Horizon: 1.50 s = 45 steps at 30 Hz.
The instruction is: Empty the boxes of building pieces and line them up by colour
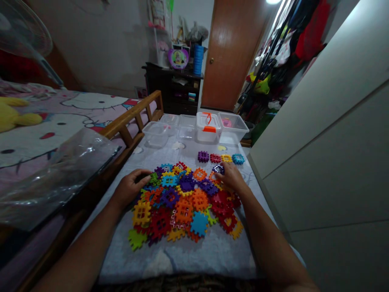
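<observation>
A pile of plastic interlocking building tiles (182,211) in red, orange, yellow, green, blue and purple lies across the cloth-covered surface in front of me. At the pile's left edge rests my left hand (131,187), its thumb and fingers apart beside a green tile (154,178). My right hand (231,177), at the far right of the pile, has its fingers closed on a dark purple tile (218,169) with an open middle. Just beyond it stands a row of tile pieces: purple (203,156), red (215,158), yellow (226,158) and light blue (238,158).
Behind the row are a clear plastic bin (156,134), a lidded box with orange clips (208,129) and another clear bin (233,125) with something pink inside. A wooden bed rail (133,115) borders the left; a pale cabinet (328,121) borders the right.
</observation>
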{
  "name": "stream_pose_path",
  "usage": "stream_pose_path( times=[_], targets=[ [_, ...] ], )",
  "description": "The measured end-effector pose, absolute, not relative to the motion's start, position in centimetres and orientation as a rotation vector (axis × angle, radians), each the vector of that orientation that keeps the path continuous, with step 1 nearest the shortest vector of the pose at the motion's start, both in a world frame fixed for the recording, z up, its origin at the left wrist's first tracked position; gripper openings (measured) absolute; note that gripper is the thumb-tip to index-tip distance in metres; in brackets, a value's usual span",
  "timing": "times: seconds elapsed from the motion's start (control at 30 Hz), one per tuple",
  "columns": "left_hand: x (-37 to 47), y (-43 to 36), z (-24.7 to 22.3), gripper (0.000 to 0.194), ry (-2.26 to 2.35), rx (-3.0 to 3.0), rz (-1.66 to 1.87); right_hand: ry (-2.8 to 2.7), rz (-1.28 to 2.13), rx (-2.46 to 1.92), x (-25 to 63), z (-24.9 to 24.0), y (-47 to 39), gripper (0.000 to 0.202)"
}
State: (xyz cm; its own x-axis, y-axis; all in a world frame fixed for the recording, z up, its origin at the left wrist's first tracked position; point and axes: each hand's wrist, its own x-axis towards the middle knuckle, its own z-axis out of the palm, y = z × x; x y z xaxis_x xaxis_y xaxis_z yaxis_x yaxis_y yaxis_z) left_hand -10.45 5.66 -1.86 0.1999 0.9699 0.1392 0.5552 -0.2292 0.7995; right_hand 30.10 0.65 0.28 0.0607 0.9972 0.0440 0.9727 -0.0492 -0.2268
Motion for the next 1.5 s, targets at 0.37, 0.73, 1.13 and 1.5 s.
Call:
stream_pose_path(
  times=[0.37,0.73,1.13,1.5],
  targets=[
    [-10.3,5.6,-1.7,0.045,1.42,1.853,0.879,-1.898,0.314,-1.795,31.9,-1.6,0.1,0.051],
    [-10.6,5.8,-2.2,0.044,1.401,1.885,0.879,-1.94,0.335,-1.753,31.8,-2.2,0.1,0.053],
    [-10.6,5.8,-2.2,0.046,1.418,1.863,0.885,-2.084,0.409,-1.682,31.7,-0.7,-0.5,0.057],
    [-10.2,5.4,-1.7,0.046,1.421,1.85,0.878,-2.426,0.582,-1.523,26.8,3.0,-2.4,0.058]
  ],
)
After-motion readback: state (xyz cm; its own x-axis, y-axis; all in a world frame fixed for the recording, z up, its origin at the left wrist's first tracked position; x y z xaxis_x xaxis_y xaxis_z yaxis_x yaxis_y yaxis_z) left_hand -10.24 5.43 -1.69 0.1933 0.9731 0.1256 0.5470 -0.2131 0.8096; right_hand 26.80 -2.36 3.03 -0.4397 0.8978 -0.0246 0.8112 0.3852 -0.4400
